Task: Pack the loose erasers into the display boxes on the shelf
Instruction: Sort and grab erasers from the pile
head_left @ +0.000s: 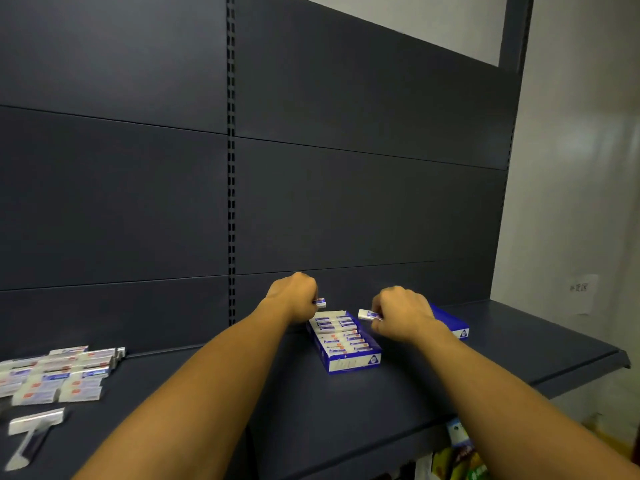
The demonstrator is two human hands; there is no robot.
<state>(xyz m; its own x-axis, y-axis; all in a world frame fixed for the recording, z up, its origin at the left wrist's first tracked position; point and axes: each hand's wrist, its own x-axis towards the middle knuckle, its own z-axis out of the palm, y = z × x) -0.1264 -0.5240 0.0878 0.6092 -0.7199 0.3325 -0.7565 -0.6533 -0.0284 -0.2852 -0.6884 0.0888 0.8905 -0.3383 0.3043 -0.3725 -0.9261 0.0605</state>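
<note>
The open display box on the shelf looks nearly full: rows of erasers fill it, with what seems a little room left at its far end. Each hand carries one more. The left hand, its grip curled round an eraser, hovers just behind the box's far left corner; the right hand pinches another eraser just beside the box's far right corner. A second blue box lies right of the open box, partly hidden by the right hand; its contents cannot be told. Much seems left: a heap of loose erasers lies well to the box's left, with a metal bracket nearer the camera. Nothing blocks the box.
</note>
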